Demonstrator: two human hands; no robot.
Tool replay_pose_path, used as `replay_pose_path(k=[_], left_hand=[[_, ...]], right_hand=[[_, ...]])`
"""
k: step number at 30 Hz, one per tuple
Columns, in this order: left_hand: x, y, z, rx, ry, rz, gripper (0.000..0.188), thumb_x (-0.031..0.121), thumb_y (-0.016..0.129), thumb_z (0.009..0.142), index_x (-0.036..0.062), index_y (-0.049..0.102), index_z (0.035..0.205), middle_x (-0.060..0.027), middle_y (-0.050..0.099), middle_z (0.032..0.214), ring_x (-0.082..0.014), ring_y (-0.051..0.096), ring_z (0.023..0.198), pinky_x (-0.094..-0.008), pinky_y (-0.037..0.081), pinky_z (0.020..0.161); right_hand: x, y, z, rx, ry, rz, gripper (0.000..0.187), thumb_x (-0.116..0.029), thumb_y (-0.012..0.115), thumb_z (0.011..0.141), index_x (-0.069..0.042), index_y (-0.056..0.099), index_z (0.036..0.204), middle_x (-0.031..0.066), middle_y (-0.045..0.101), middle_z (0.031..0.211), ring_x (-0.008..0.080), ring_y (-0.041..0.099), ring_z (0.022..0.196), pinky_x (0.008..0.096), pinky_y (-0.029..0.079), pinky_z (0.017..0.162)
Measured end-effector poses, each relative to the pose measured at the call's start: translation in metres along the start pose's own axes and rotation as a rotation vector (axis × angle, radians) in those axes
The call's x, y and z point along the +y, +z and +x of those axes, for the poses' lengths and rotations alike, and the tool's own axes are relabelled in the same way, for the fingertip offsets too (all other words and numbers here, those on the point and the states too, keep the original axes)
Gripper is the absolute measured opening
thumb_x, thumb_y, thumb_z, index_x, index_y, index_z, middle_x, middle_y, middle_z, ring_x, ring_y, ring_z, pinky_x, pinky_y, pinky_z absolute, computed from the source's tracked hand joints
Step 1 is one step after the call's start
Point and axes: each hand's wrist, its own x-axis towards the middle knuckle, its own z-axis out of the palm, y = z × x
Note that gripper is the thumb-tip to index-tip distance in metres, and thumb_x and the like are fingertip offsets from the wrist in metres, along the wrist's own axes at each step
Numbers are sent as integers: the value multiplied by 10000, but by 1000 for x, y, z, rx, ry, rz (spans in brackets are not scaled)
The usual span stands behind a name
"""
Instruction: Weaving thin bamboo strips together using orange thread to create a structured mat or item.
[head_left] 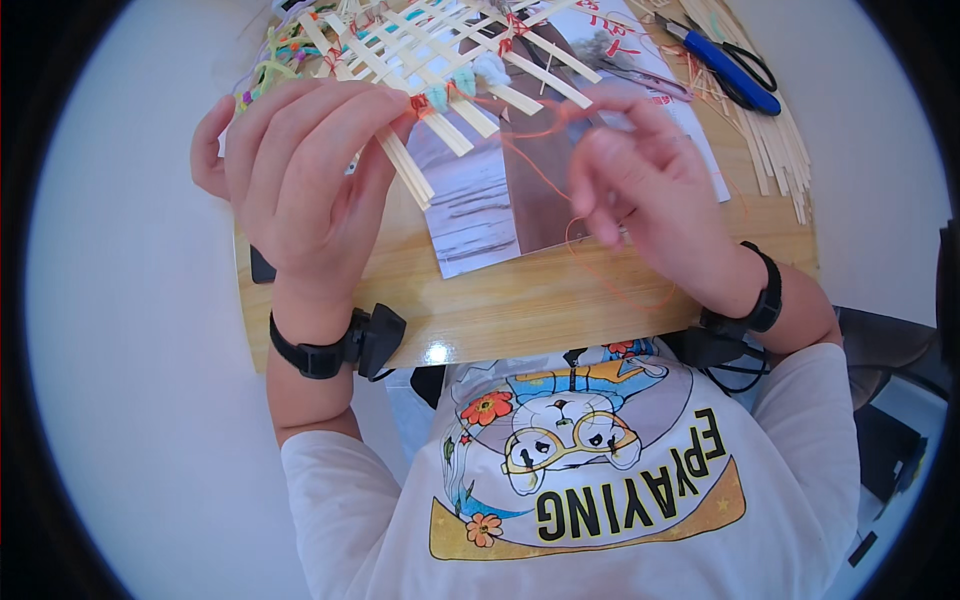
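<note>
A lattice of pale bamboo strips (405, 55), its crossings tied with red thread and mint and white yarn, lies at the top of the view. My left hand (305, 165) is closed on its near left edge, thumb and fingertips at a strip crossing bound in red. From that edge an orange thread (540, 172) runs to my right hand (650, 185), which pinches it near the fingertips and is slightly blurred. The thread's slack loops down over the table below the right hand. The left fingertips partly hide the crossing.
Beneath the lattice, a printed sheet (470, 225) lies on the wooden table (520, 325). Blue-handled pliers (725, 68) and a pile of loose thin strips (775, 150) are at the far right. Colourful fuzzy stems (275, 65) sit beyond my left hand.
</note>
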Motion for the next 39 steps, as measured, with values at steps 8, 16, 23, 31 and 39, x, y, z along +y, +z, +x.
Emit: replay_pose_path(k=[8,16,23,31,39], left_hand=[[1,0,0,-26,-15,-7,325,25,758,675,221,706,929,78,692,887,-134,618,928,-362,289,1039],[0,-3,0,-22,-22,1,289,66,803,696,216,700,921,79,700,889,-132,617,928,-351,289,1048],[-1,-6,3,-14,-48,-9,263,75,804,702,219,707,900,81,700,886,-127,615,923,-344,290,1043],[4,0,2,-3,1,-20,297,57,785,675,238,713,900,97,681,879,-116,614,912,-359,285,1040],[7,2,3,-16,9,-27,286,62,778,677,244,709,887,102,681,873,-116,619,897,-357,287,1044]], right_hand=[[0,-10,10,107,-99,-256,331,-148,565,978,-53,532,1294,11,631,966,45,517,594,201,416,509],[7,-15,8,-159,71,-401,172,-118,559,970,-24,657,1076,-5,669,866,67,563,663,226,454,607],[-20,-34,-14,-363,315,-1149,113,-98,603,877,-31,692,898,109,668,749,214,647,686,332,498,667],[-40,-45,-26,-648,161,-1301,187,-217,664,871,-56,703,959,99,666,738,267,648,682,388,498,657],[-43,0,-1,-37,58,-608,212,-199,639,937,-70,670,1103,14,665,871,70,587,644,237,462,540]])
